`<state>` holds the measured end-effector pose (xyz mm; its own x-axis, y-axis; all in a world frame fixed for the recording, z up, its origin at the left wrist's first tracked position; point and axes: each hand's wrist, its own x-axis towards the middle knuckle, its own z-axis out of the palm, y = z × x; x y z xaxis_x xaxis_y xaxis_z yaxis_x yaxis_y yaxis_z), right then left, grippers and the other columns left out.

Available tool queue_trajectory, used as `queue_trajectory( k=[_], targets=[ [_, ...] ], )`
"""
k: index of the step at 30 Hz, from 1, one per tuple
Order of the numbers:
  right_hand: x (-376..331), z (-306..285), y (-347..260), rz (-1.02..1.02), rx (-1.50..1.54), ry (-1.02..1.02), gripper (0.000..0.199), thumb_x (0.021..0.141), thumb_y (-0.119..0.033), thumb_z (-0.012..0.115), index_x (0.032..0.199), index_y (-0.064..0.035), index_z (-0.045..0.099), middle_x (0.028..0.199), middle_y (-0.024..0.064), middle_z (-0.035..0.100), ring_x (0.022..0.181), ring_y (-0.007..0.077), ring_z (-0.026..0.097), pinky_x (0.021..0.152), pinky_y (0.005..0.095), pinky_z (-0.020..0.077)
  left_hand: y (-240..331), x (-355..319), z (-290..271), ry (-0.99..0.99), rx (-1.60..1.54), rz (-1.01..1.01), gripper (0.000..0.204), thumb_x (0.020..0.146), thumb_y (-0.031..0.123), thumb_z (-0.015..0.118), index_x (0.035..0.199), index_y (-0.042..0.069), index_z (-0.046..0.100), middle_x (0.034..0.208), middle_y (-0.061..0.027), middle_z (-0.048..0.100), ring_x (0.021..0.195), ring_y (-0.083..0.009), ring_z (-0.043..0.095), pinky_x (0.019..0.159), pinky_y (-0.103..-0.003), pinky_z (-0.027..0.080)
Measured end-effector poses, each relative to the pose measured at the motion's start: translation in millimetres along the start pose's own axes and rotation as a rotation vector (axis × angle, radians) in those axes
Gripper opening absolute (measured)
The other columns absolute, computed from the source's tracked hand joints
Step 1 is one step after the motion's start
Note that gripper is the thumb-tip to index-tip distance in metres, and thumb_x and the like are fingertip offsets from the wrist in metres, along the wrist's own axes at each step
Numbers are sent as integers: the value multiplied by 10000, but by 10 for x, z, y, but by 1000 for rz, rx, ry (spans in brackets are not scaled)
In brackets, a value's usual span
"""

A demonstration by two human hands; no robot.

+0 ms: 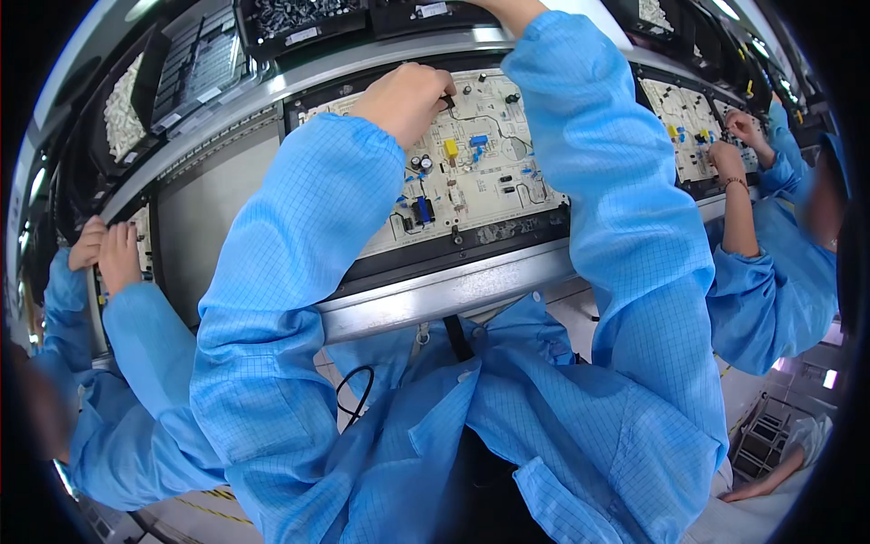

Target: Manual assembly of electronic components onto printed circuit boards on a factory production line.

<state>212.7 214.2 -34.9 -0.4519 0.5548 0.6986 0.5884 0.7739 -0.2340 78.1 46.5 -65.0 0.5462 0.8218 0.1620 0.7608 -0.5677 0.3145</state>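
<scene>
The left hand (406,98) is pinching a small black part (447,102) at the upper area of the pale circuit board (476,177), which is lying in a black frame (408,261) behind a metal rail (435,295); the right hand is lying beyond the view's upper edge, so I cannot tell its state

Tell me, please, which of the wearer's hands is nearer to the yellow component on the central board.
Left: the left hand is over the circuit board, to the upper left of the yellow component; the right hand, mostly cropped, is farther, at the picture's top edge.
</scene>
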Motion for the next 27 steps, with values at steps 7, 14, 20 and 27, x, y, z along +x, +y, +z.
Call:
queue_trajectory(
  k=[7, 14, 20, 27],
  targets=[
    [-481, -738, -192, 255, 328, -168, 116, 781, -35, 574, 886, 7, 601, 728, 78, 634, 670, 168, 610, 626, 282, 493, -58, 40, -24, 1, -112, 31, 174, 829, 114, 576, 980, 47, 630, 950, -142, 635, 918, -290, 597, 804, -377, 481],
    [-1162, -1059, -175, 401, 533, -458, 159, 870, -89, 533, 1005, -27, 592, 878, 20, 597, 788, 92, 564, 750, 233, 464, 13, -7, -248, -55, -222, -105, 172, 820, 161, 621, 944, 43, 632, 797, -126, 639, 771, -273, 617, 710, -344, 488],
    [-1101, -1202, -308, 755, 812, -331, 123, 779, -21, 586, 894, 24, 583, 722, 28, 609, 654, 114, 567, 611, 241, 471, -27, -6, -220, -63, -399, -123, 153, 796, 115, 652, 932, 49, 630, 740, -93, 631, 709, -179, 612, 653, -303, 483],
    [-667, -744, -236, 236, 384, -1, 54, 740, -28, 607, 788, -17, 586, 673, 73, 579, 618, 167, 550, 580, 283, 452, -61, 29, -188, -90, -211, -83, 172, 799, 89, 624, 965, 50, 605, 843, -131, 642, 785, -278, 621, 723, -337, 499]
  ],
)
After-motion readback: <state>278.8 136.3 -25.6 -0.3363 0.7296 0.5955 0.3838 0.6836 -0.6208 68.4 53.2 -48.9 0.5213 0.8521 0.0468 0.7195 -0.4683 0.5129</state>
